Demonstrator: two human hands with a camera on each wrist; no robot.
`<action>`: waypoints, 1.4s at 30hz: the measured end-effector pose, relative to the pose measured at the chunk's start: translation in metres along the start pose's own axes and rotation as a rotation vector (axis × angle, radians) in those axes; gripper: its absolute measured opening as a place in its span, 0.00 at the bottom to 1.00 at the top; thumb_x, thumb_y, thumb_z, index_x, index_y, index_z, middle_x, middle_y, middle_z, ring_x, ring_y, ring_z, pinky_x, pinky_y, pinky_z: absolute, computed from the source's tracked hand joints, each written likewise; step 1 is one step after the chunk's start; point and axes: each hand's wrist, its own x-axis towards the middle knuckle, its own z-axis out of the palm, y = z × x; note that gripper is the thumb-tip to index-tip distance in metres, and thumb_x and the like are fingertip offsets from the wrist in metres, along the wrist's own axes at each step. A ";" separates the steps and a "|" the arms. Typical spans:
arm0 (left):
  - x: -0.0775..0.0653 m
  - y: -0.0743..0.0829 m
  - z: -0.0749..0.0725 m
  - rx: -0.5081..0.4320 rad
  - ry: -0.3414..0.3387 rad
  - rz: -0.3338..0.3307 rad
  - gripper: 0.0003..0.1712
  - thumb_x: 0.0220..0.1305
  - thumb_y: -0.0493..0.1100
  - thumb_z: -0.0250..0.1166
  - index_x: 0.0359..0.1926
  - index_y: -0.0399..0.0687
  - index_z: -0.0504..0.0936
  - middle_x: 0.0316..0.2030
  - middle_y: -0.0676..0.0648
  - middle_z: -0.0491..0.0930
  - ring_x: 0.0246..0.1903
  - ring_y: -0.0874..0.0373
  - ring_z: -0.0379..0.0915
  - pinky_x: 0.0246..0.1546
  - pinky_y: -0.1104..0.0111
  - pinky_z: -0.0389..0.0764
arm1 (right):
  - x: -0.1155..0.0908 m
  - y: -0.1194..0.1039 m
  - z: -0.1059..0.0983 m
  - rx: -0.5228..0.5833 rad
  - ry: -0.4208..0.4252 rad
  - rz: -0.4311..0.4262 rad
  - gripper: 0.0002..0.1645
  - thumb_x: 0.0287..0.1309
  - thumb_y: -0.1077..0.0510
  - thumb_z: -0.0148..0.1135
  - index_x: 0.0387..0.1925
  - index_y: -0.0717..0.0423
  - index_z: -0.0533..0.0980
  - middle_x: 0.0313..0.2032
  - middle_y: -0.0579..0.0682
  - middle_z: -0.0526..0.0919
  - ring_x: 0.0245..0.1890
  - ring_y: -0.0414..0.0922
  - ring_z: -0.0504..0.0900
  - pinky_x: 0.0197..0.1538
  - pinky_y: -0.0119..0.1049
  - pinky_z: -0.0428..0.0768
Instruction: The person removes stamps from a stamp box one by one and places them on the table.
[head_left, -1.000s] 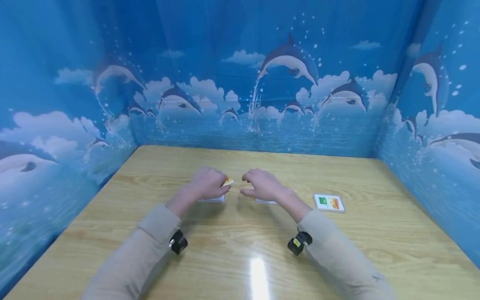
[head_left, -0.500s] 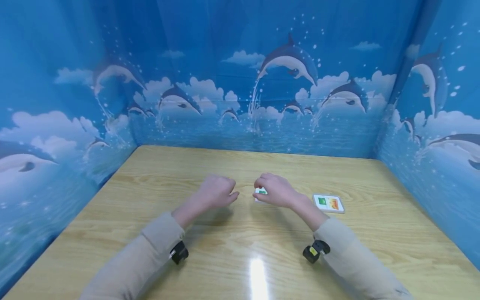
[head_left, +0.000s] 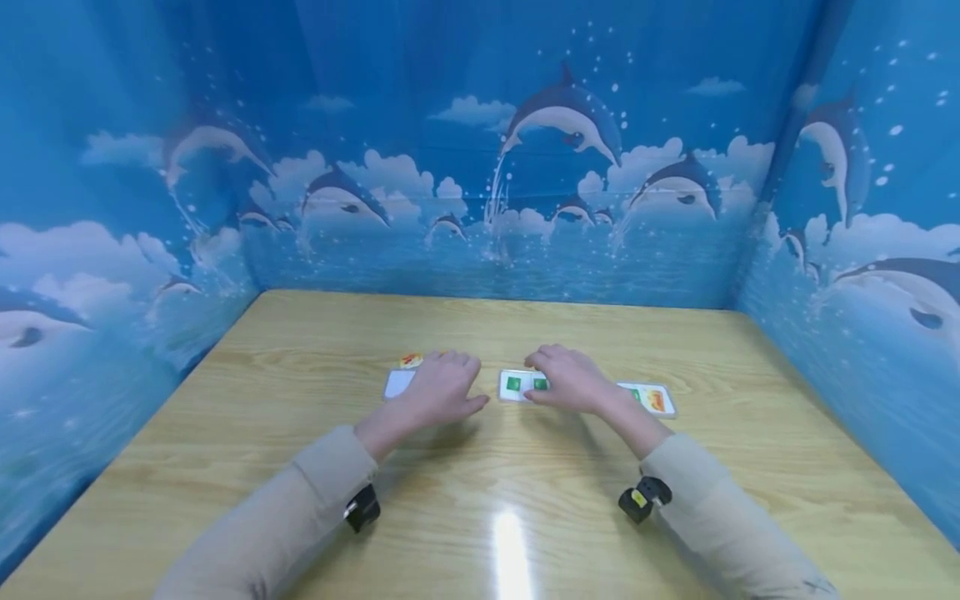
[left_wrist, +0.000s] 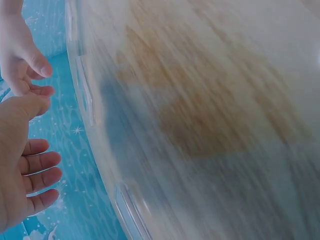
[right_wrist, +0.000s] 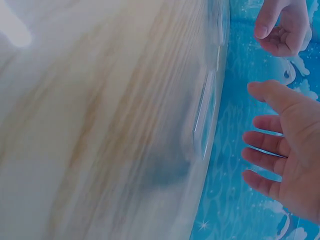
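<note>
A white rectangular card [head_left: 526, 387] is printed with green squares [head_left: 513, 383]; left hand [head_left: 438, 390] and right hand [head_left: 573, 382] are held empty, fingers [right_wrist: 265, 142] parted.

Looks forward-down from head; low, close, sideways-rolled from wrists; shares flat yellowish wood-grain tabletop [head_left: 450, 483] across all three.

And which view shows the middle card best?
Head view: the middle card shows two green squares, though the right hand covers part. Both wrist views show cards only nearly edge-on; I can't tell which is this one.
</note>
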 end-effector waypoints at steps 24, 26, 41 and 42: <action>0.040 0.004 0.028 -0.035 -0.182 -0.066 0.37 0.50 0.70 0.61 0.48 0.46 0.74 0.39 0.48 0.77 0.40 0.53 0.70 0.44 0.61 0.69 | -0.002 0.030 0.008 -0.029 -0.155 0.140 0.47 0.46 0.38 0.65 0.62 0.61 0.65 0.56 0.59 0.70 0.54 0.55 0.70 0.51 0.52 0.71; 0.042 0.006 0.028 -0.043 -0.206 -0.070 0.39 0.50 0.71 0.61 0.51 0.45 0.73 0.42 0.47 0.77 0.42 0.53 0.69 0.47 0.60 0.68 | 0.001 0.030 0.008 -0.019 -0.170 0.146 0.47 0.45 0.38 0.65 0.62 0.60 0.64 0.57 0.59 0.70 0.55 0.56 0.69 0.53 0.53 0.69; 0.055 0.008 0.033 -0.055 -0.320 -0.077 0.43 0.49 0.73 0.60 0.53 0.44 0.73 0.47 0.46 0.74 0.47 0.52 0.66 0.53 0.58 0.65 | 0.014 0.027 0.012 -0.036 -0.270 0.101 0.48 0.43 0.39 0.64 0.62 0.60 0.64 0.55 0.56 0.71 0.50 0.50 0.70 0.50 0.49 0.71; 0.055 0.008 0.033 -0.058 -0.322 -0.070 0.42 0.49 0.72 0.60 0.53 0.44 0.73 0.47 0.46 0.74 0.47 0.52 0.66 0.52 0.58 0.65 | 0.014 0.026 0.013 -0.036 -0.272 0.100 0.48 0.43 0.39 0.64 0.62 0.60 0.64 0.55 0.56 0.71 0.50 0.50 0.71 0.50 0.49 0.71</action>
